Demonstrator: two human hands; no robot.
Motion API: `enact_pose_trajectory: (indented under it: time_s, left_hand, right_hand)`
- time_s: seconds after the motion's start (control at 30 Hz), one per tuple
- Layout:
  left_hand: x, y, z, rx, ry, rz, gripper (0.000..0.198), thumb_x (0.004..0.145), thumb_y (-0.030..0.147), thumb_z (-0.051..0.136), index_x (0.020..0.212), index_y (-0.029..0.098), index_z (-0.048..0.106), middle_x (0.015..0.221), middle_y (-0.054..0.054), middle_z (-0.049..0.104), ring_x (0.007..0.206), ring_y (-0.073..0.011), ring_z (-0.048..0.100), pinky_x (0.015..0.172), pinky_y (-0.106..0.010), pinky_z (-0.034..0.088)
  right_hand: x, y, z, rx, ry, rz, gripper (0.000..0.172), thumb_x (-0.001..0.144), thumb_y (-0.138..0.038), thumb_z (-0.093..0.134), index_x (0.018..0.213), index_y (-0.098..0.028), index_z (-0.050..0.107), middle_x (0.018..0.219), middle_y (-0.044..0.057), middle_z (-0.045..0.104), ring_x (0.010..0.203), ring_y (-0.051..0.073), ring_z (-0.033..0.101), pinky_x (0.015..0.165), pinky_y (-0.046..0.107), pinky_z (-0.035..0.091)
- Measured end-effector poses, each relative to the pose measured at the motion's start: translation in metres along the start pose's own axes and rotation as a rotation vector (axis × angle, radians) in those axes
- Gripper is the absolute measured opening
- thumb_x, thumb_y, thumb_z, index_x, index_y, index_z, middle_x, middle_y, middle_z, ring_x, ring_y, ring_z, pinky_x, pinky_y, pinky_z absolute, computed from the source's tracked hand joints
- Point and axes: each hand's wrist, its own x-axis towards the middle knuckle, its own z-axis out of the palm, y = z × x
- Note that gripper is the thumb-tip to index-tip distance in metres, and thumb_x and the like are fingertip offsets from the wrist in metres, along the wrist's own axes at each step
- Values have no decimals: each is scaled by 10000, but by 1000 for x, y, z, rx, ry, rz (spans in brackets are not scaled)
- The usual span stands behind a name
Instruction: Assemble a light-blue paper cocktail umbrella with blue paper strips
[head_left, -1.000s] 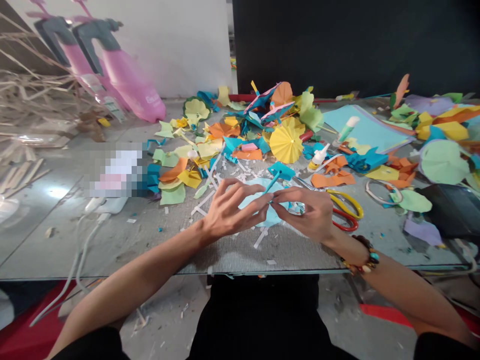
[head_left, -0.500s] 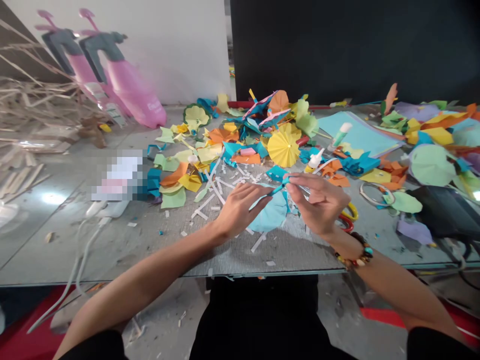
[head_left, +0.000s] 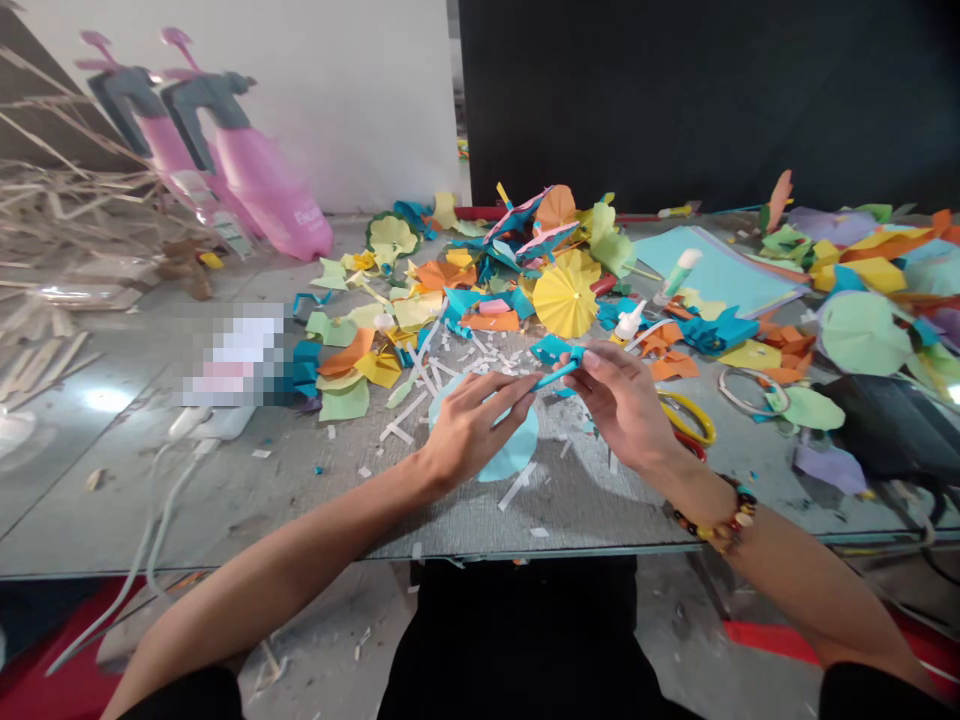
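Between my two hands is a thin blue paper roll [head_left: 556, 375], tilted up toward the right. My left hand [head_left: 474, 420] pinches its lower end between thumb and fingers. At its upper end, the fingertips of my right hand [head_left: 619, 400] close on the roll. A light blue paper disc [head_left: 510, 450] lies on the table, partly covered by my left hand. Just behind the roll is a small blue paper piece [head_left: 551, 349]. Scissors with yellow and red handles [head_left: 694, 418] lie beside my right wrist, partly hidden by it.
Colourful paper pieces and a yellow pleated disc [head_left: 566, 293] spread across the back of the table [head_left: 300, 520]. A glue bottle [head_left: 628, 322] and glue stick [head_left: 681, 272] stand there. Pink spray bottles [head_left: 270, 190] and a blurred phone [head_left: 238, 355] are left, a black device [head_left: 896, 425] right.
The blue roll shows more of its length between my hands. Both hands have shifted slightly, and the light blue disc lies further left under my left hand.
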Motion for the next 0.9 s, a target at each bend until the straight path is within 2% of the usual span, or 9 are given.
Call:
enact_pose_trajectory:
  time_s: [0.2, 0.33, 0.47, 0.67, 0.9]
  left_hand:
    - [0, 2, -5, 34, -7, -16, 330, 973, 170, 619, 1296, 228, 649, 1035, -35, 751, 881, -139, 709, 792, -302, 545]
    - [2, 4, -7, 51, -8, -15, 317, 980, 176, 610, 1292, 217, 649, 1022, -38, 753, 873, -138, 711, 780, -304, 538]
    - [2, 4, -7, 54, -7, -21, 301, 981, 178, 608, 1277, 208, 654, 993, -32, 750, 857, -136, 705, 768, -307, 534]
    - [0, 3, -5, 50, -8, -8, 291, 976, 164, 619, 1263, 192, 655, 1025, -36, 755, 886, -137, 713, 775, -309, 530]
    - [0, 5, -3, -36, -6, -5, 252, 983, 195, 625, 1232, 197, 664, 1016, -37, 767, 885, -128, 719, 776, -291, 561]
  right_hand:
    - [1, 2, -5, -27, 11, -21, 147, 784, -388, 823, 872, -285, 765, 834, -34, 763, 812, 136, 739, 739, 255, 644]
    - [1, 3, -8, -130, 10, -166, 104, 824, -364, 803, 895, -297, 768, 833, -41, 761, 784, 128, 730, 750, 262, 636]
    - [-2, -2, -9, -323, 28, -337, 61, 864, -293, 770, 926, -289, 768, 801, -41, 756, 726, 116, 713, 696, 243, 610]
    - [-12, -5, -5, -590, 28, -594, 125, 890, -188, 717, 982, -265, 753, 940, -4, 780, 859, 156, 739, 761, 292, 609]
    - [-20, -1, -1, -657, 66, -695, 184, 879, -186, 718, 1012, -311, 731, 962, 2, 789, 910, 220, 761, 823, 398, 622]
